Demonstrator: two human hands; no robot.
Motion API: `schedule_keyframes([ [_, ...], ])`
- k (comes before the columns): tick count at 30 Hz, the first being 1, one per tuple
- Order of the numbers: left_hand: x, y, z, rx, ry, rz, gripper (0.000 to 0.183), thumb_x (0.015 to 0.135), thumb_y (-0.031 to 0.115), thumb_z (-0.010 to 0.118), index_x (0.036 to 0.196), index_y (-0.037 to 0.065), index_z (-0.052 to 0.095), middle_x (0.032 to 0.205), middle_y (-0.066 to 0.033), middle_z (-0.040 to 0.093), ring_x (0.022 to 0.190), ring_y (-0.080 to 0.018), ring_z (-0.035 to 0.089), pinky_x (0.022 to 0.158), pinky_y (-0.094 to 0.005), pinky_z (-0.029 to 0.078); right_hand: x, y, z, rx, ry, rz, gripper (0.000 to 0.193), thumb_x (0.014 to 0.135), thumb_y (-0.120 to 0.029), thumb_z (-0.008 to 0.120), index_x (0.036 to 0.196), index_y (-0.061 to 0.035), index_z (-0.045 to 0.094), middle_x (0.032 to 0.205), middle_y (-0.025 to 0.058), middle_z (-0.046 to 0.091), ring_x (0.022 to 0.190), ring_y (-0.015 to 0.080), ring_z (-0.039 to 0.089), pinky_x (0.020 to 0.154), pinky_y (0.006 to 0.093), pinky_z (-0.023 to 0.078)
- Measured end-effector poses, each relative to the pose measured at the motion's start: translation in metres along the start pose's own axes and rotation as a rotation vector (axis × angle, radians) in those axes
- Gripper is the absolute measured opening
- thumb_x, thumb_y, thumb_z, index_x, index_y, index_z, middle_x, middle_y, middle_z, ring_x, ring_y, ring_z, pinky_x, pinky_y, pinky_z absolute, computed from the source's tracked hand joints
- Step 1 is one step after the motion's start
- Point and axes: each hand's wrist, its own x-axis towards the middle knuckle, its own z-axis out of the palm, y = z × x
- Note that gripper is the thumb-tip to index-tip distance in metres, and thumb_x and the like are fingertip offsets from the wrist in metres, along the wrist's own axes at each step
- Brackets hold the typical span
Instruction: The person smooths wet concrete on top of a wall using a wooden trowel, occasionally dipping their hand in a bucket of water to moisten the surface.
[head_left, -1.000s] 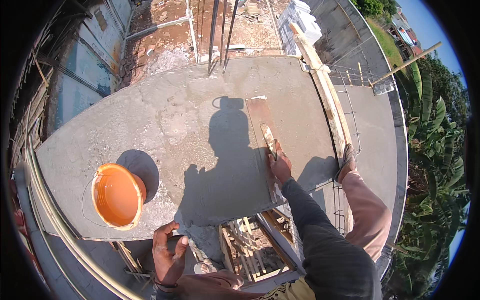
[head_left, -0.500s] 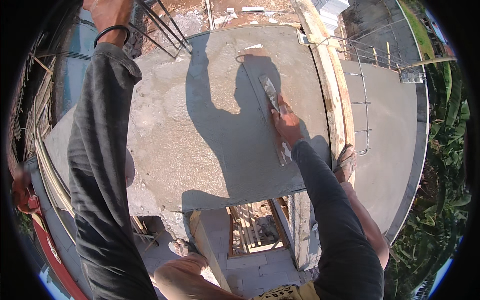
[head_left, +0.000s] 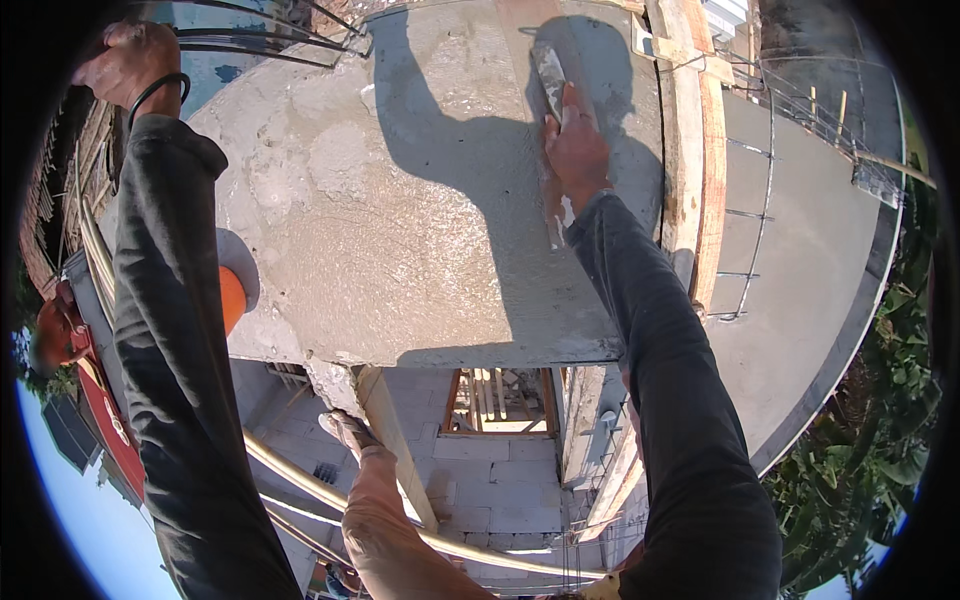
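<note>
Smoothing of the wet grey concrete slab (head_left: pixel 420 220) is the step in hand, by my reading. The right hand (head_left: pixel 575 145) is closed around the handle of a long, narrow steel plastering trowel (head_left: pixel 550 80), fingers wrapped tight, blade laid flat on the far right part of the slab, just left of the wooden formwork board (head_left: pixel 685 130). The left hand (head_left: pixel 125 60) is clenched on a thin dark steel reinforcing bar (head_left: pixel 260 45) at the far left corner, apparently bracing the body; a black band sits at that wrist.

The slab surface shows rough, uneven patches at centre and left, while the area near the trowel looks more even. In my judgement the next pass calls for steady flat pressure with the blade drawn toward the near edge, keeping the left-hand hold secure, since the slab ends in an open drop to the masonry below.

A round orange plastic bucket (head_left: pixel 232 298) sits at the near left edge, partly hidden by the left sleeve.

Packages, labels, signs: none visible on the slab or about it.
</note>
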Motion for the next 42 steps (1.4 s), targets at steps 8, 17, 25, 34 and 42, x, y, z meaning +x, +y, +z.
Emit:
schedule_keyframes([
  [8,0.005,-0.007,0.000,0.849,0.117,0.526,0.070,0.081,0.027,0.066,0.118,-0.022,0.033,0.110,-0.0205,0.063,0.096,-0.0292,0.066,0.078,-0.0375,0.053,0.085,0.028,-0.030,-0.028,0.172,-0.041,0.055,0.100,-0.033,0.049,0.149,-0.0108,0.037,0.098,0.0234,0.066,0.084,0.0422,0.067,0.072,0.0510,0.054],
  [17,-0.002,0.023,-0.050,-0.681,-0.130,-0.365,0.044,0.089,0.015,0.059,0.120,-0.003,0.034,0.072,-0.0185,0.065,0.074,-0.0287,0.070,0.060,-0.0287,0.054,0.009,-0.077,0.050,0.044,-0.010,-0.351,0.061,0.094,-0.026,0.058,0.148,-0.0087,0.038,0.098,0.0192,0.067,0.084,0.0349,0.066,0.078,0.0486,0.054],
  [25,-0.006,0.053,-0.032,-0.535,-0.113,-0.222,0.037,0.088,0.007,0.050,0.120,0.001,0.032,0.066,-0.0124,0.067,0.068,-0.0236,0.069,0.064,-0.0267,0.053,0.090,-0.007,-0.009,0.082,0.099,-0.182,0.065,0.092,-0.028,0.061,0.148,-0.0037,0.037,0.090,0.0204,0.066,0.085,0.0364,0.067,0.073,0.0453,0.054],
  [34,-0.036,0.030,-0.129,-0.552,-0.292,-0.322,0.084,0.086,0.030,0.075,0.142,-0.006,0.024,0.129,-0.0240,0.052,0.121,-0.0317,0.051,0.108,-0.0396,0.038,-0.059,-0.092,0.060,-0.035,-0.226,-0.332,0.067,0.094,-0.031,0.060,0.152,-0.0116,0.033,0.094,0.0188,0.065,0.083,0.0328,0.068,0.071,0.0429,0.057],
  [42,-0.330,-0.085,-0.439,-0.449,-0.844,-1.486,0.071,0.093,0.026,0.070,0.147,-0.002,0.032,0.139,-0.0233,0.048,0.131,-0.0317,0.047,0.108,-0.0422,0.038,-0.056,-0.050,0.061,-0.434,-0.004,-0.027,0.071,0.096,-0.037,0.058,0.154,-0.0126,0.025,0.132,0.0220,0.049,0.125,0.0378,0.051,0.089,0.0551,0.049],
])
